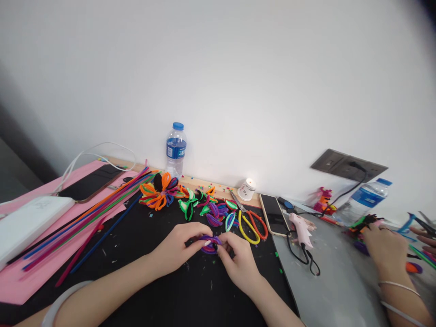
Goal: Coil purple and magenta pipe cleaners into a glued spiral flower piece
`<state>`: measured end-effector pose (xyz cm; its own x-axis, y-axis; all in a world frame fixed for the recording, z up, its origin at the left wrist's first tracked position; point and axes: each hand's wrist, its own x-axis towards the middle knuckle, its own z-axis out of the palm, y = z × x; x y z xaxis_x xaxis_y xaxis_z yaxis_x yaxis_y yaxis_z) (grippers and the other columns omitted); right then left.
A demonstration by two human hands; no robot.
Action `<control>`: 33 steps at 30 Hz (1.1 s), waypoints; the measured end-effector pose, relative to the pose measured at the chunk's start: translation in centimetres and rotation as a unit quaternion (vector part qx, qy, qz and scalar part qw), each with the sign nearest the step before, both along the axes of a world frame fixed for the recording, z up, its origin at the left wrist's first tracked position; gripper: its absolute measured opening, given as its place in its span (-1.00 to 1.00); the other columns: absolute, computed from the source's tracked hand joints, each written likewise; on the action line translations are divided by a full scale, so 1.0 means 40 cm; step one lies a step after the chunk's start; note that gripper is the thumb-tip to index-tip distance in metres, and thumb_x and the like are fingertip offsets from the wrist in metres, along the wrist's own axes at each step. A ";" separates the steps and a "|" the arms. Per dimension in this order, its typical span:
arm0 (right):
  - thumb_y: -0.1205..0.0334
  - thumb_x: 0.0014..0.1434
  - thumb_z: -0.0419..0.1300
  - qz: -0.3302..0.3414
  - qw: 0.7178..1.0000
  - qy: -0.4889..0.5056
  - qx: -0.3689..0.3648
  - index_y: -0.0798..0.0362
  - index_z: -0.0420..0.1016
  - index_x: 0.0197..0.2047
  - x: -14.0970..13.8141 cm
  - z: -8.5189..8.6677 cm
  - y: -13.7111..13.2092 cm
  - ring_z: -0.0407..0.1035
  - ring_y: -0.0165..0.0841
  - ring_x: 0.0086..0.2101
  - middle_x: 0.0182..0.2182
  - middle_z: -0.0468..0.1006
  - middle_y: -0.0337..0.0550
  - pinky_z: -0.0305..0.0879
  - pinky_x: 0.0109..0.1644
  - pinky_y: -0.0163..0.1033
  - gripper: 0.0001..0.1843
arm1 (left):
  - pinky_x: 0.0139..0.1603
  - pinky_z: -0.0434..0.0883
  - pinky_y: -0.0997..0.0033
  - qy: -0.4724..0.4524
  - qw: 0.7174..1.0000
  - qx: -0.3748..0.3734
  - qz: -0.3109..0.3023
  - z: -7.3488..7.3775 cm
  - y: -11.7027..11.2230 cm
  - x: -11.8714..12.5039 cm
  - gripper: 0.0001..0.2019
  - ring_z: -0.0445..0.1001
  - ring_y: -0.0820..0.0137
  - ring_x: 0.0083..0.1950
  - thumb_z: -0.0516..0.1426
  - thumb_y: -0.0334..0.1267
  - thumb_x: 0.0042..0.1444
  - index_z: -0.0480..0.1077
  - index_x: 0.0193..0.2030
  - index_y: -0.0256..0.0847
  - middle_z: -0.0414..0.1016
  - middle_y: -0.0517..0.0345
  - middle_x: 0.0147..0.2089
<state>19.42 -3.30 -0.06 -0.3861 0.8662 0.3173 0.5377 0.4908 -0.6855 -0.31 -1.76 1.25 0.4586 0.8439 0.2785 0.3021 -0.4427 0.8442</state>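
Between my two hands is a small purple pipe-cleaner piece (208,249) with some red and black in it. My left hand (185,245) pinches its left side between thumb and fingers. On the other side, my right hand (237,255) has its fingertips closed on the right edge, by the black part. Just beyond my hands lie purple pipe-cleaner petals (215,214) and green pipe-cleaner petals (188,206). An orange pipe-cleaner flower (160,193) rests farther left. Scissors with red and yellow handles (252,225) lie right of the petals.
Loose pipe cleaners (88,218) and a phone (91,182) lie at left on pink paper (116,210). A water bottle (176,152) and paper cup (247,189) stand near the wall. Rightward are another phone (273,213), a pink glue gun (301,230) and another person's hand (384,250).
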 end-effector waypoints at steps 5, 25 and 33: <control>0.38 0.17 0.04 0.000 1.000 -0.006 0.004 0.04 0.31 -0.38 0.002 -0.005 0.001 0.22 -0.42 -0.52 -0.53 0.33 -0.26 0.17 -0.44 -0.35 -0.89 | -0.18 0.37 0.48 0.019 1.000 -0.012 -0.005 0.016 -0.002 -0.002 -0.89 0.45 0.42 -0.27 0.08 -0.37 0.12 0.43 -0.25 -0.20 0.53 0.17 -0.27; 0.40 0.19 0.04 0.012 0.999 -0.034 0.016 0.04 0.34 -0.36 0.005 -0.011 0.001 0.24 -0.41 -0.50 -0.50 0.36 -0.25 0.18 -0.42 -0.34 -0.87 | -0.20 0.39 0.48 0.020 1.000 -0.015 -0.007 0.008 0.002 -0.003 -0.87 0.47 0.42 -0.27 0.07 -0.31 0.14 0.45 -0.28 -0.20 0.54 0.16 -0.29; 0.41 0.17 0.05 0.006 0.999 -0.038 0.018 0.04 0.33 -0.38 -0.001 -0.010 0.003 0.22 -0.42 -0.51 -0.52 0.33 -0.27 0.16 -0.44 -0.35 -0.87 | -0.23 0.38 0.49 0.030 0.999 -0.024 -0.016 0.004 0.005 -0.007 -0.87 0.47 0.42 -0.28 0.07 -0.33 0.14 0.45 -0.27 -0.21 0.53 0.17 -0.30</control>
